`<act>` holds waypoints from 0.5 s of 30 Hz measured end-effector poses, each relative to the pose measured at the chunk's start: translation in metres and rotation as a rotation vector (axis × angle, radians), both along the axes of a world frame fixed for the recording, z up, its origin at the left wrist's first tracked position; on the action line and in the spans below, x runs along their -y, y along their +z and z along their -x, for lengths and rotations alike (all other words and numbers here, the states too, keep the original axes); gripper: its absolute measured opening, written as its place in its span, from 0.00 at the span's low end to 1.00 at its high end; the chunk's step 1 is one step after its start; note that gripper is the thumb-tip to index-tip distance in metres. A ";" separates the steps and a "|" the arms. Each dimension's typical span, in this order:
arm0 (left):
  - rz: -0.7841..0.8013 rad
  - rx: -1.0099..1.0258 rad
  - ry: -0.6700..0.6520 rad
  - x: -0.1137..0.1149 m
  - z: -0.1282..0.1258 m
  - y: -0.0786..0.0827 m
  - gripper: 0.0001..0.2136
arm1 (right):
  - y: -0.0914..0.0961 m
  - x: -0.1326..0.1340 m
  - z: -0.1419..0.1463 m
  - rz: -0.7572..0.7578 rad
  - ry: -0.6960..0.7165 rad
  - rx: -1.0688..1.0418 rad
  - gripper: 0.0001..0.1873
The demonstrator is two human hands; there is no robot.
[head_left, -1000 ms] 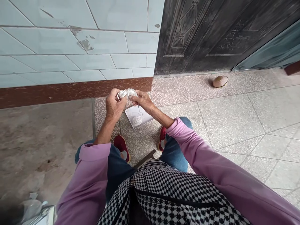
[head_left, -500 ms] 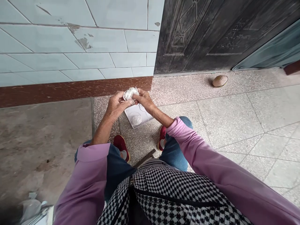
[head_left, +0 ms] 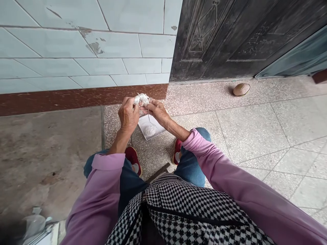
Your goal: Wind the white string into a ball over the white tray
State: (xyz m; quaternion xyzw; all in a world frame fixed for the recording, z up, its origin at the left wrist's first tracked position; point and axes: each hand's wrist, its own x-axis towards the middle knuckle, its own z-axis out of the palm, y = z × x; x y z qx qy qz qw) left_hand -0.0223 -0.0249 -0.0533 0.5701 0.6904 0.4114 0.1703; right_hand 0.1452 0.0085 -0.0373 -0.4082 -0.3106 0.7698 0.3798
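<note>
A small looped bundle of white yarn (head_left: 141, 98) is held up between my two hands, over the floor close to the wall. My left hand (head_left: 128, 114) pinches its left side, thumb and fingers closed. From the right, my right hand (head_left: 157, 111) grips the other side, with some fingers hidden behind the loops. One strand runs down from the bundle toward a shallow white box (head_left: 157, 128) on the floor. Inside that box lies a round ball of white yarn (head_left: 149, 130).
Behind my hands stands a tiled wall (head_left: 102, 44) with a brown base strip (head_left: 76, 98). A dark panelled door (head_left: 217, 41) is to the right, and a rounded tan object (head_left: 241, 89) sits by its sill. Clear plastic items (head_left: 35, 224) lie at lower left.
My left hand has turned more upright and its fingers have closed in on the yarn. The bundle has changed shape, now bunched in two lobes. The view has shifted slightly.
</note>
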 end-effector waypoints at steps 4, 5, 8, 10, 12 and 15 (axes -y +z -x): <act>0.001 0.052 -0.049 -0.003 -0.002 -0.002 0.09 | 0.000 0.001 -0.004 -0.092 0.055 -0.034 0.20; 0.002 0.063 -0.051 -0.004 -0.001 -0.003 0.11 | 0.000 0.001 -0.006 -0.098 0.082 -0.044 0.21; 0.027 0.067 -0.009 -0.005 -0.001 -0.005 0.18 | 0.000 0.000 -0.010 -0.057 0.149 -0.068 0.17; 0.043 0.058 0.017 -0.006 0.000 -0.005 0.18 | 0.000 0.001 -0.011 -0.007 0.158 -0.083 0.15; 0.044 0.037 0.016 -0.006 0.002 -0.005 0.15 | 0.001 0.002 -0.010 0.032 0.155 -0.093 0.15; 0.012 -0.015 0.035 -0.009 0.012 -0.007 0.10 | 0.001 0.003 -0.010 0.023 0.146 -0.084 0.12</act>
